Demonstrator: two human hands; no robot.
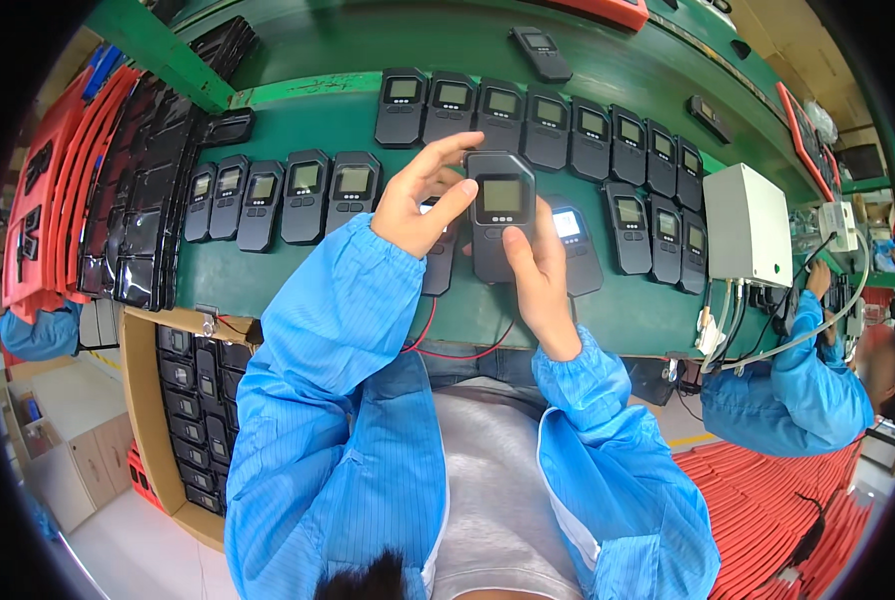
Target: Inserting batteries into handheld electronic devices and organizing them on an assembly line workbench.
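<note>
A black handheld device (500,205) with a small grey screen and buttons is held up over the bench between my two hands. My left hand (420,208) grips its upper left side, thumb against the edge and index finger near the top corner. My right hand (543,272) is closed on its lower right part, with the thumb on the front below the buttons. Behind my right hand lies a similar device with a lit screen (576,252). Another device (440,268) is partly hidden under my left hand. Red wires (433,348) run along the bench's near edge.
More such devices stand in a back row (548,130), a left row (305,195) and a right group (630,225) on the green bench (368,285). Black trays (138,190) are stacked left, above a filled carton (158,420). A white box (748,225) with cables and a co-worker (798,390) are right.
</note>
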